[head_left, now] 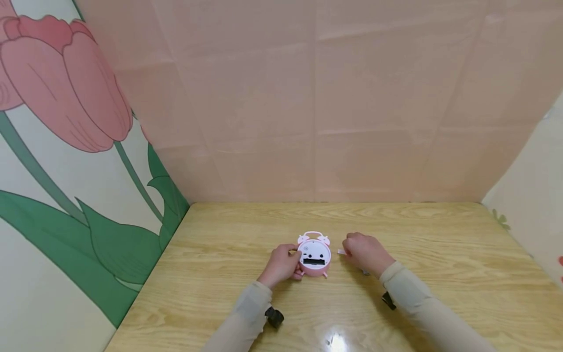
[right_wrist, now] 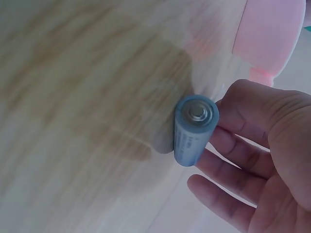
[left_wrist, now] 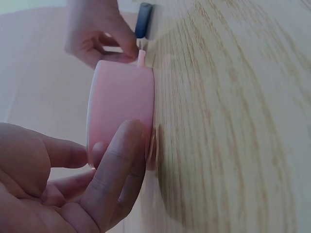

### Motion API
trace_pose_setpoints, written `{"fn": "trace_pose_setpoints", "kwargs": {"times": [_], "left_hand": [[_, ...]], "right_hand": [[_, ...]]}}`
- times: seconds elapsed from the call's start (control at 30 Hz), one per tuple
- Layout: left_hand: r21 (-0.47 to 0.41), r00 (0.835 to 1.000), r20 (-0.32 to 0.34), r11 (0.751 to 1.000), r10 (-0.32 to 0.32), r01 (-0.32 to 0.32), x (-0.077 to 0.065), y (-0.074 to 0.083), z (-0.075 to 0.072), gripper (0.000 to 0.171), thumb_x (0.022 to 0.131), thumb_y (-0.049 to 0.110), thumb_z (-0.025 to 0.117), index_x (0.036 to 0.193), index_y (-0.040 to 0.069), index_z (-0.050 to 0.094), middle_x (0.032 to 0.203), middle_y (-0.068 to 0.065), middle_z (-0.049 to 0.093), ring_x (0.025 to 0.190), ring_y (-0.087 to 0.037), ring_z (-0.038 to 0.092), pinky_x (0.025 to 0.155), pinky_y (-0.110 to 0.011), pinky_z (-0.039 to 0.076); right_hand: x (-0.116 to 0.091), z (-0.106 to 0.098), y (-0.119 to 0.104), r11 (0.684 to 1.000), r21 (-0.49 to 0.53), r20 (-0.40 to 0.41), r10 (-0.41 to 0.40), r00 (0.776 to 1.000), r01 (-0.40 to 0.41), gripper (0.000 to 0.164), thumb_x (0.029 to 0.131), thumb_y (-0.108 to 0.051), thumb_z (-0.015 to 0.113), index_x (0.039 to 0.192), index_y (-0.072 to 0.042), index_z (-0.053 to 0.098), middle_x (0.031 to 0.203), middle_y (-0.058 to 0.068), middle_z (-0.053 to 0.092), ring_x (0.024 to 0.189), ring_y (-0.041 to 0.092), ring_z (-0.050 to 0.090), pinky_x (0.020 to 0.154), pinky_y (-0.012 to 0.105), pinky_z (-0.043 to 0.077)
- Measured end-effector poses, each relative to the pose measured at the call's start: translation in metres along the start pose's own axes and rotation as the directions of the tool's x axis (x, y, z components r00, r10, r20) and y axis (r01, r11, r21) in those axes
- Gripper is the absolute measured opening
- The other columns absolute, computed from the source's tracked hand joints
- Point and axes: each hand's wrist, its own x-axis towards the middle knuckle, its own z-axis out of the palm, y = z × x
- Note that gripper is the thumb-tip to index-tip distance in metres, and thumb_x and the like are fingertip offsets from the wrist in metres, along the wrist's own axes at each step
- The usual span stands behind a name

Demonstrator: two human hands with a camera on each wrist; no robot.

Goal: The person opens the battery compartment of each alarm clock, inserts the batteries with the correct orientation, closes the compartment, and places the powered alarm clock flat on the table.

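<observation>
A pink alarm clock (head_left: 314, 254) lies with its white back up, an uncovered black battery slot (head_left: 314, 262) showing. My left hand (head_left: 283, 264) grips its left side, thumb at the back rim and fingers along the pink side wall (left_wrist: 121, 92). To the right of the clock, my right hand (head_left: 366, 252) pinches a small flat white piece (head_left: 341, 252) that sticks out past its fingertips. In the right wrist view a blue-grey battery (right_wrist: 189, 138) lies on the table close beside the curled fingers; those fingers hide the white piece there.
The wood-grain table (head_left: 211, 274) runs back to a wall hung with a pinkish sheet (head_left: 308, 107). Along the left stands a wall with painted tulips (head_left: 66, 83). A black wrist camera (head_left: 274, 317) sits at my left sleeve, another (head_left: 389, 300) at the right.
</observation>
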Motion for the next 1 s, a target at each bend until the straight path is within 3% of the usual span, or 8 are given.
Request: {"fn": "trace_pose_setpoints", "kwargs": {"times": [0.1,0.2,0.33,0.47,0.63,1.0], "left_hand": [[-0.01,1.0,0.002,1.0,-0.008,0.008,0.0,0.0,0.0,0.038,0.1,0.008,0.053,0.135,-0.006,0.056,0.064,-0.012,0.061,0.051,-0.018,0.066,0.052,-0.033,0.064],[-0.016,1.0,0.002,1.0,-0.003,0.003,-0.001,0.0,0.0,0.038,0.1,0.007,0.053,0.135,-0.007,0.056,0.065,-0.013,0.062,0.051,-0.018,0.066,0.052,-0.033,0.064],[-0.025,1.0,0.004,1.0,-0.004,0.004,-0.001,0.0,0.0,0.037,0.1,0.007,0.053,0.134,-0.007,0.056,0.065,-0.014,0.063,0.051,-0.017,0.065,0.052,-0.034,0.064],[-0.024,1.0,0.005,1.0,-0.019,0.019,-0.002,0.0,0.0,0.037,0.101,0.009,0.053,0.135,-0.005,0.056,0.067,-0.013,0.063,0.052,-0.016,0.065,0.053,-0.034,0.064],[-0.015,0.999,0.004,0.999,-0.035,0.035,-0.003,-0.001,0.0,0.037,0.102,0.009,0.053,0.137,-0.003,0.055,0.069,-0.014,0.065,0.054,-0.017,0.066,0.053,-0.033,0.064],[-0.037,1.0,0.009,0.999,-0.017,0.017,-0.002,0.0,0.0,0.036,0.101,0.009,0.053,0.136,-0.003,0.056,0.068,-0.013,0.065,0.053,-0.015,0.064,0.053,-0.033,0.064]], "right_hand": [[-0.002,-0.002,0.001,0.999,0.031,-0.008,0.027,1.0,-0.027,0.028,0.078,-0.008,0.081,0.065,-0.015,0.057,0.067,-0.003,0.047,0.058,0.013,0.043,0.044,0.026,0.039],[-0.005,-0.005,0.003,0.993,0.057,0.013,0.104,0.995,-0.104,0.018,0.078,-0.007,0.077,0.07,-0.013,0.062,0.069,-0.001,0.051,0.059,0.013,0.045,0.045,0.027,0.042],[-0.012,-0.013,0.003,0.967,0.087,0.09,0.232,0.968,-0.24,0.014,0.08,-0.012,0.075,0.075,-0.012,0.062,0.072,0.0,0.056,0.063,0.015,0.05,0.048,0.031,0.046],[-0.021,-0.023,-0.001,0.941,0.119,0.175,0.294,0.94,-0.316,0.018,0.084,-0.019,0.075,0.077,-0.011,0.06,0.072,0.0,0.058,0.064,0.017,0.05,0.049,0.033,0.044],[-0.027,-0.027,-0.007,0.924,0.145,0.211,0.32,0.924,-0.353,0.018,0.087,-0.02,0.073,0.077,-0.012,0.06,0.071,-0.001,0.058,0.062,0.017,0.05,0.047,0.032,0.042],[-0.033,-0.019,-0.013,0.908,0.165,0.157,0.36,0.92,-0.384,0.017,0.082,-0.015,0.066,0.071,-0.013,0.054,0.064,0.0,0.051,0.057,0.019,0.047,0.043,0.032,0.038]]}}
